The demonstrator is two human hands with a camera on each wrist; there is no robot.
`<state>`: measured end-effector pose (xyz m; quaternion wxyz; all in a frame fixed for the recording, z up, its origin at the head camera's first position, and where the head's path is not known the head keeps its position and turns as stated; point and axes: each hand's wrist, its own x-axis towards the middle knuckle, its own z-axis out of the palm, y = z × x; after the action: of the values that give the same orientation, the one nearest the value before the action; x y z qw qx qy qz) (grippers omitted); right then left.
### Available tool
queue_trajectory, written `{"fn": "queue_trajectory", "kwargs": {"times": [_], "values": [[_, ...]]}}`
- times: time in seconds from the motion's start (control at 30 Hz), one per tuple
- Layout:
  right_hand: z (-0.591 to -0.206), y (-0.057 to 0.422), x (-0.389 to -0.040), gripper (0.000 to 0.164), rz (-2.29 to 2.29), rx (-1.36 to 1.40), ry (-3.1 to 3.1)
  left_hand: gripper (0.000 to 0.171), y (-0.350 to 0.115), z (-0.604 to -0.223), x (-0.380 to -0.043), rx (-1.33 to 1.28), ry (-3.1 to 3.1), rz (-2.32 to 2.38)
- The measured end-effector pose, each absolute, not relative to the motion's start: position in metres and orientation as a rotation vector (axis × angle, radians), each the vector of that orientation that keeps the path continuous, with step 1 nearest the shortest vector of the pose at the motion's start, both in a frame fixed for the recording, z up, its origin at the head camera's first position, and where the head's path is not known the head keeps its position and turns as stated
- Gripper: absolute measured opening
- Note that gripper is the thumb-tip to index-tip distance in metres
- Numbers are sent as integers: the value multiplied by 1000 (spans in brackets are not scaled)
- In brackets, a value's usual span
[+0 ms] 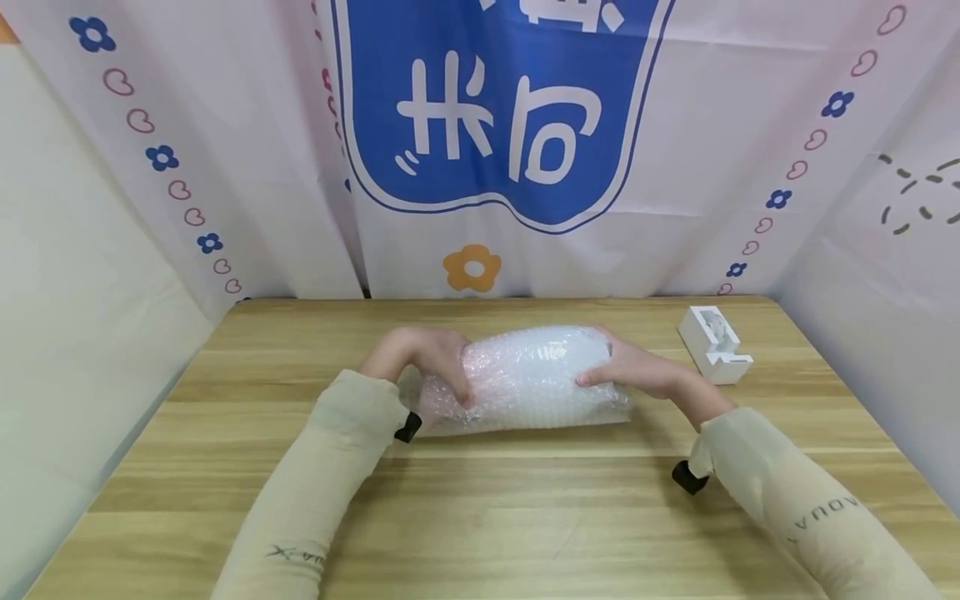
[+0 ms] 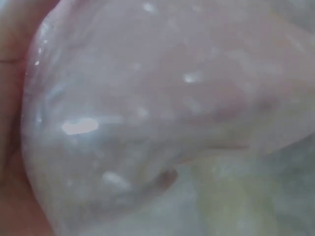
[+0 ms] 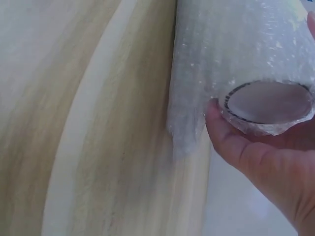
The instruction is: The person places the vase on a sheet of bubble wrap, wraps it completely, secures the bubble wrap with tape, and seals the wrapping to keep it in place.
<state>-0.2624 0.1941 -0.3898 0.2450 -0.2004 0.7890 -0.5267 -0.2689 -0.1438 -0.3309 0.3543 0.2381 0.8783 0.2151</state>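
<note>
A bubble-wrapped bundle lies lengthwise across the far middle of the table, with a loose flap of wrap along its near side. My left hand grips its left end, thumb on the near face. Round the right end curls my right hand, its thumb pressing the wrap. In the right wrist view, a round end face with a dark-patterned rim shows inside the bubble wrap. Clear plastic, blurred and pinkish, fills the left wrist view. What the wrapped thing is cannot be made out.
A white tape dispenser with a clear roll stands at the far right of the wooden table. Printed cloth hangs behind the far edge, and pale walls flank both sides.
</note>
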Motion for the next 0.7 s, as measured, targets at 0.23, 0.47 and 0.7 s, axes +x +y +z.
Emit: {"fn": "queue_trajectory", "kwargs": {"times": [0.23, 0.47, 0.7], "values": [[-390, 192, -272, 101, -1498, -448, 1988, 63, -146, -333, -282, 618, 2252, 478], [-386, 194, -275, 104, -1494, -401, 1937, 80, -145, -330, -287, 557, 2234, 472], [-386, 193, -276, 106, -1432, -385, 1944, 79, -147, -333, -292, 543, 2202, 470]]}}
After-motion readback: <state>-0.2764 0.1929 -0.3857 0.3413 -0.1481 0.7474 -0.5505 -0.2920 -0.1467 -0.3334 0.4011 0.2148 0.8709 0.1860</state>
